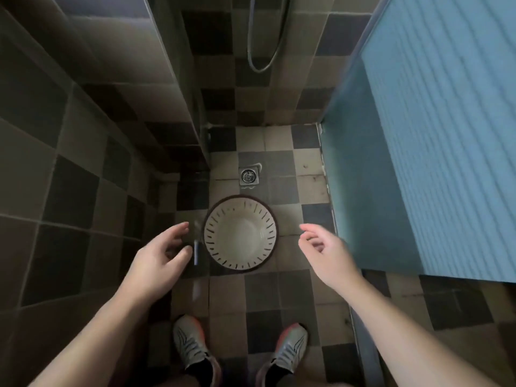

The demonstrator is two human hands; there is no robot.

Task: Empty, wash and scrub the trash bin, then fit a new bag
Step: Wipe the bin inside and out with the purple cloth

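Head view shows the left hand (160, 254) and right hand (321, 247) loosely open, empty, flanking the bagless trash bin (240, 233) mid-frame, so gripping its rim for washing seems next.

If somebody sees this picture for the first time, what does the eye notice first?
The round cream trash bin with slotted sides, empty, stands on the checkered floor in the centre. The left hand and right hand hang open either side of it, holding nothing. A floor drain lies just beyond; a blue wall fills the right.
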